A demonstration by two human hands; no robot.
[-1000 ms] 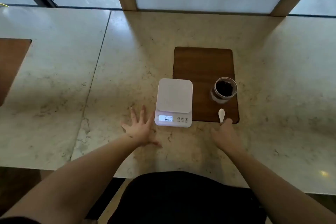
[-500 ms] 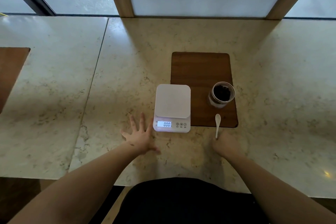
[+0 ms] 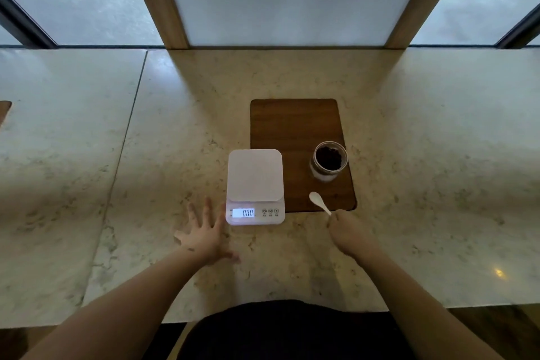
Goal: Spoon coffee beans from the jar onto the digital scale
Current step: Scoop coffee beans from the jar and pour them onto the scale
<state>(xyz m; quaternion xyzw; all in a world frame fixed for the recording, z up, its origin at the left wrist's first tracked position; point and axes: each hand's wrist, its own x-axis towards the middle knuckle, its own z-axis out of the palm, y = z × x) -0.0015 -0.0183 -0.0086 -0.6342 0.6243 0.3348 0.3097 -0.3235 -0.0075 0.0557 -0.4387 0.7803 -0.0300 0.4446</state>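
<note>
A white digital scale [image 3: 254, 175] sits on the marble counter, its lit display reading 0.00 and its platform bare. To its right an open glass jar [image 3: 329, 161] of dark coffee beans stands upright on a brown wooden mat [image 3: 295, 126]. A small white spoon [image 3: 318, 202] points its bowl up and to the left over the mat's near edge. My right hand [image 3: 349, 232] is closed around the spoon's handle end. My left hand [image 3: 204, 231] lies flat on the counter, fingers spread, just left of the scale's front corner.
The marble counter [image 3: 438, 184] runs wide to both sides, with a seam at the left. Wooden posts and frosted window panes rise behind it. Another brown mat's corner [image 3: 4, 111] shows at the far left edge. The counter's near edge is close to my body.
My right hand has closed on the spoon's handle and turned it, so the bowl now points up-left. The left hand stays flat. The camera has tilted upward.
</note>
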